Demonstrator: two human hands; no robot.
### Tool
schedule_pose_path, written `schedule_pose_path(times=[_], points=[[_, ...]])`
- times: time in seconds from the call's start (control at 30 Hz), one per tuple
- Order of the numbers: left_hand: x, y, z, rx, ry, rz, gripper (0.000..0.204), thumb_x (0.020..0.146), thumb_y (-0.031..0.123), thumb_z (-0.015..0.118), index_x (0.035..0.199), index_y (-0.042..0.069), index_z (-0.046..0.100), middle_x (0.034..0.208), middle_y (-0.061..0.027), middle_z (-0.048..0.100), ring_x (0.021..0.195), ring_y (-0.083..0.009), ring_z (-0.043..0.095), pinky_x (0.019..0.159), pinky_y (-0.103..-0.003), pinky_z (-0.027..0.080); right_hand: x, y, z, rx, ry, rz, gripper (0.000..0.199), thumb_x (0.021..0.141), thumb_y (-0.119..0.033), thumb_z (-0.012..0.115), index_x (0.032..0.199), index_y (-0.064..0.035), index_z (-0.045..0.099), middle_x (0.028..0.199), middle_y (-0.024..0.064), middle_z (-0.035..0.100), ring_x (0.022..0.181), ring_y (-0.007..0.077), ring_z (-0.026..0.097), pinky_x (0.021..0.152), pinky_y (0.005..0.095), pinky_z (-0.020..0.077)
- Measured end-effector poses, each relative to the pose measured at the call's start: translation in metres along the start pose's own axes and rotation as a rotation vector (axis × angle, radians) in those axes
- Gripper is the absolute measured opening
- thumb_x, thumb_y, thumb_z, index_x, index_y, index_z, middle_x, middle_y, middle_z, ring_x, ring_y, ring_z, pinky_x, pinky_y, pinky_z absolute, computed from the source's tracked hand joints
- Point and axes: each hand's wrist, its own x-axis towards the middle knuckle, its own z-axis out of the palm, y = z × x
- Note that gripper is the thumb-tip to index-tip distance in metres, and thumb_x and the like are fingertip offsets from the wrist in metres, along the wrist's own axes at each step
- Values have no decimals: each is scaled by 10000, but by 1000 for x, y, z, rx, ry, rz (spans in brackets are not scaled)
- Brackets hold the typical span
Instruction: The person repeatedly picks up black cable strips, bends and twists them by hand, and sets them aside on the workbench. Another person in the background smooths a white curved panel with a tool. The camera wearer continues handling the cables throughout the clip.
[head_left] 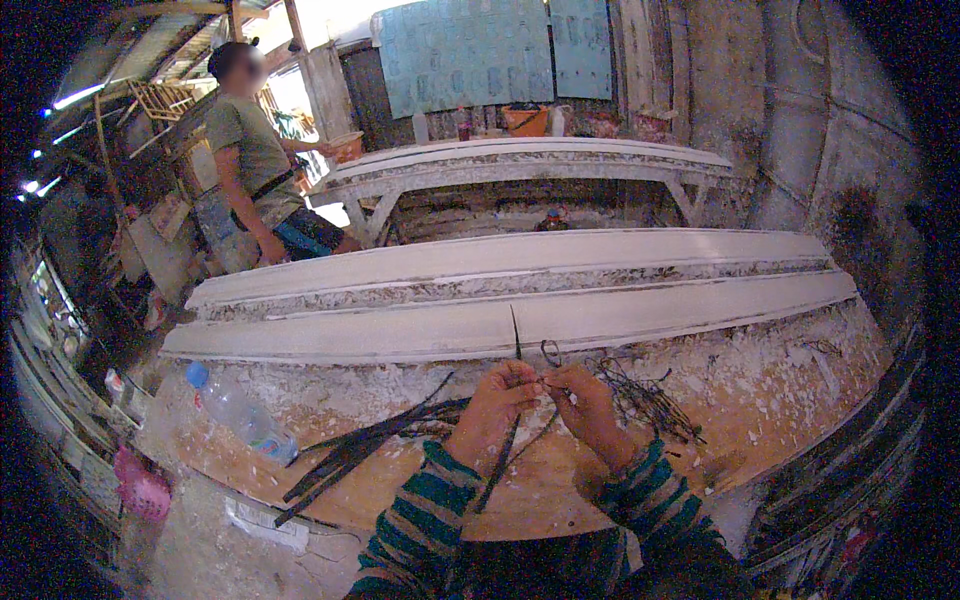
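Head view, hands (492,408) pinching dark strips (497,467), bottle (240,415) left, boards (350,330) beyond

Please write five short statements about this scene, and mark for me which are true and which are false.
1. The left hand holds a long dark strip. True.
2. The right hand is spread flat. False: its fingertips are pinched together at a thin curled strand.
3. The bottle has a red cap. False: the cap is blue.
4. Loose dark strips lie between the bottle and the left hand. True.
5. The bundle of thin dark strands lies left of both hands. False: it lies to their right.
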Motion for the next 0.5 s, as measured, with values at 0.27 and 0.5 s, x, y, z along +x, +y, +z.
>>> schedule_pose_path(times=[0.27, 0.5], points=[[-3, 4, 12, 482, 141, 240, 186, 770, -12, 610, 923, 77, 553, 847, -8, 575, 765, -102, 565, 686, -257, 485, 0, -5, 2, -24, -38, 59, 126, 763, 1, 639, 868, -44, 586, 895, 104, 647, 802, 236, 641, 689, 312, 515], [-5, -5, 19, 823, 238, 499, 208, 745, -1, 622, 933, 55, 550, 834, -17, 571, 764, -83, 548, 659, -226, 455, -8, 8, 11, 326, -50, 510, 64, 837, -59, 603, 854, -9, 567, 813, 67, 629, 771, 141, 616, 685, 279, 510]])
